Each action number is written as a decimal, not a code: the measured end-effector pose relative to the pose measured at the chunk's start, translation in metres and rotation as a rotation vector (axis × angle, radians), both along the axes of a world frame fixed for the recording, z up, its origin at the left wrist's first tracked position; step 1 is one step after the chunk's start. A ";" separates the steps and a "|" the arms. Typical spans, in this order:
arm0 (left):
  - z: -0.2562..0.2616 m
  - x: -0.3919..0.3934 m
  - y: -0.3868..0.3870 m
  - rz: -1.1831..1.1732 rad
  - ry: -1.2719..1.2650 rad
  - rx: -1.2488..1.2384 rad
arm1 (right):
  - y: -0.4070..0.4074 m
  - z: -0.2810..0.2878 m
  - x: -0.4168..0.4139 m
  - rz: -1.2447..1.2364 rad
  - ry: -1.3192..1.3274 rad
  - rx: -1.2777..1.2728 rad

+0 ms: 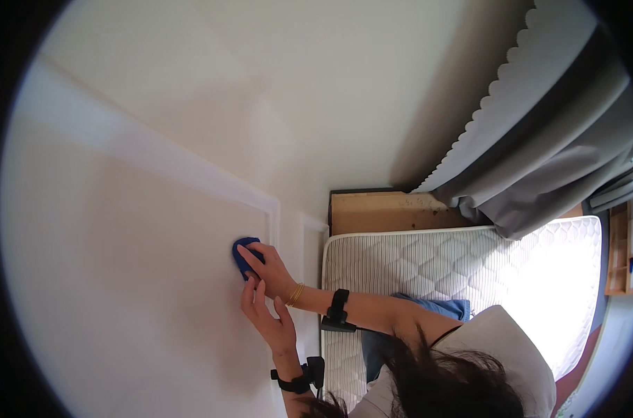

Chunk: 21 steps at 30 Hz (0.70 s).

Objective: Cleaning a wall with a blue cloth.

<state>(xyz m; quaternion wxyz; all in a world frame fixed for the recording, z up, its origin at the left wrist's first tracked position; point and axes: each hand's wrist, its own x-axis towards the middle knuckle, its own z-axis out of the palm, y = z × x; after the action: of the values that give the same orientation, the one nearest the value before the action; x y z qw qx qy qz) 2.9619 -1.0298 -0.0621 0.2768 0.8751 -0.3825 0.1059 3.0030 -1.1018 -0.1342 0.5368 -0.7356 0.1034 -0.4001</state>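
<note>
My right hand [273, 274], with thin gold-coloured bangles at its wrist, presses a folded blue cloth [241, 259] against a white wall panel [165, 251]. The cloth lies just inside the corner of the panel's raised moulding [227, 184]. Close below, my left hand [272, 321] is raised with its fingers apart and nothing in it. Its fingertips overlap the lower end of the cloth and the right hand in the view; whether they touch, I cannot tell. Both forearms wear black straps with small boxes.
A striped, quilted mattress [400, 261] lies under me, brightly lit at its far side. Beside it runs a wooden board [374, 211] with dark marks. Grey curtains [546, 172] with a scalloped edge hang at upper right. A wooden shelf [618, 251] stands at the far right.
</note>
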 end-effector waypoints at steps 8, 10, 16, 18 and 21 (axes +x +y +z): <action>0.028 0.013 0.008 -0.023 -0.028 0.014 | -0.006 0.022 0.000 -0.083 0.109 0.012; 0.032 0.010 0.006 -0.032 -0.004 -0.014 | -0.006 0.019 0.000 -0.108 0.109 -0.018; 0.036 0.003 -0.001 -0.092 0.095 -0.032 | -0.005 0.012 -0.003 -0.146 0.143 -0.035; 0.036 0.007 -0.003 -0.107 0.092 -0.033 | -0.002 0.013 -0.006 -0.145 0.163 -0.033; 0.030 0.020 -0.007 -0.116 0.102 -0.069 | 0.003 0.010 -0.006 0.042 0.139 0.299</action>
<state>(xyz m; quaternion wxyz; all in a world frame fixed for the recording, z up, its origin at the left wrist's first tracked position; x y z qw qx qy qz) 2.9816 -1.0364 -0.0320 0.3317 0.8455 -0.4143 0.0582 2.9973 -1.0988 -0.1237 0.6401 -0.6753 0.1836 -0.3170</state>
